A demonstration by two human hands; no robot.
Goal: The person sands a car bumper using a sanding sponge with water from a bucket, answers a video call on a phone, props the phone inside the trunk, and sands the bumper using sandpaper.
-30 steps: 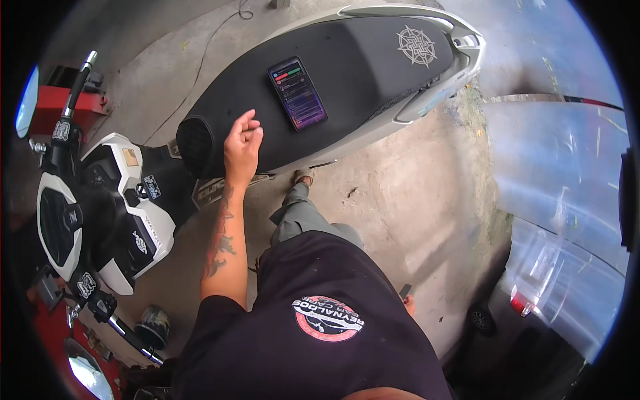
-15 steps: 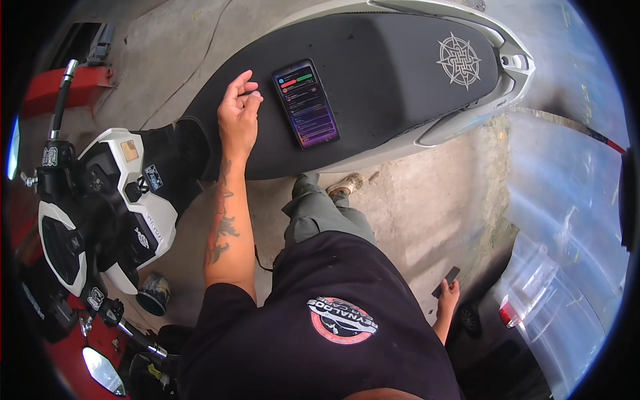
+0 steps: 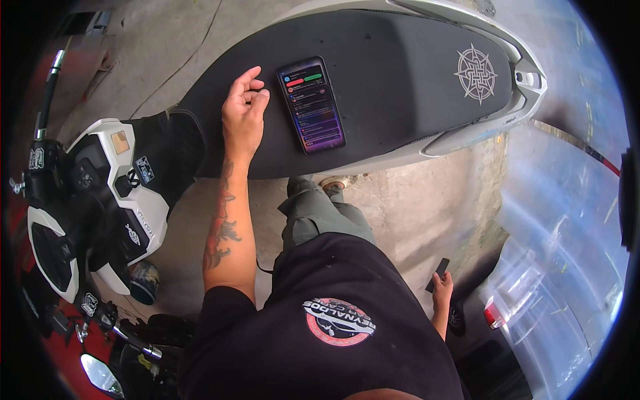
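Observation:
My left hand (image 3: 245,113) hovers at or rests on the black scooter seat (image 3: 380,87), just left of a phone. Its fingers are loosely bent and apart, and nothing shows in them. The dark phone (image 3: 312,105) lies face up on the seat with its screen lit, showing a red and a green button above a list on purple. Down at my right side, my right hand (image 3: 442,291) is closed on a dark grey flat rectangular piece (image 3: 439,272). Its exact kind cannot be made out.
The scooter's white and black front (image 3: 127,180), handlebars and mirror (image 3: 101,375) stand to the left. A dark pot (image 3: 144,283) sits on the concrete floor (image 3: 407,207). Translucent plastic sheeting (image 3: 567,200) hangs at the right, near a red tail light (image 3: 493,315).
My view has shifted a little, so the seat and phone appear slightly farther right. My right hand, with the grey piece, appears slightly higher and more to the left. My left hand remains beside the phone.

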